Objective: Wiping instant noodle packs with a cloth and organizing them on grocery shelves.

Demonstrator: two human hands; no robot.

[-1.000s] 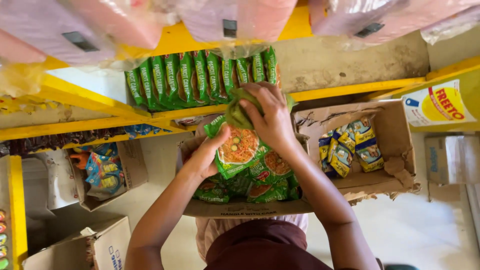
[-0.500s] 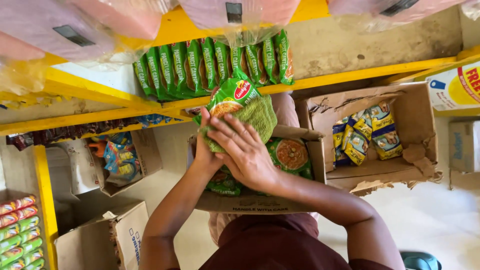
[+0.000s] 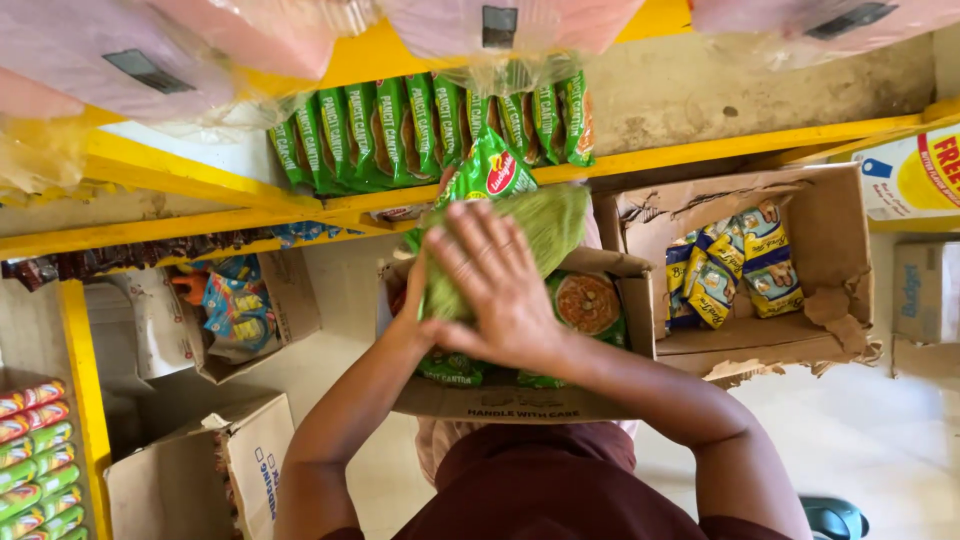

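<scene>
Green noodle packs [image 3: 500, 215] sit as a stack between both hands, held above the middle box [image 3: 520, 400] and just below the yellow shelf [image 3: 700, 155].

Head view, top to bottom:

- Top edge: pink wrapped bundles [image 3: 250, 30] on an upper level, partly blurred.
- Shelf: a row of green packs [image 3: 430, 125] stands upright, side by side, at the shelf's left part. Rest of the shelf board is bare grey.
- Right hand [image 3: 500, 290]: fingers spread flat, palm pressed on the near side of the stack. Grip closed on the stack by pressure, not by curled fingers.
- Left hand [image 3: 415, 290]: mostly hidden behind the stack and the right hand; only wrist and hand edge show, touching the stack's left side. Finger position cannot be told.
- Stack: tilted, top pack leans toward the shelf row, near it but apart.
- Middle box: open cardboard, approx. at chest, holds more green packs [image 3: 585, 305] lying flat; one shows a round noodle photo.
- Right box [image 3: 830, 330]: open, torn flaps, holds blue-yellow packs [image 3: 725, 270] bunched at its left half.
- Left box [image 3: 285, 300]: open, holds mixed blue-orange packets [image 3: 225, 305].
- Lower left: another cardboard box [image 3: 250, 460], and a yellow rack [image 3: 80, 380] with red and green rolls [image 3: 35, 450].
- Far right: yellow-white carton [image 3: 915, 175] at shelf level.
</scene>
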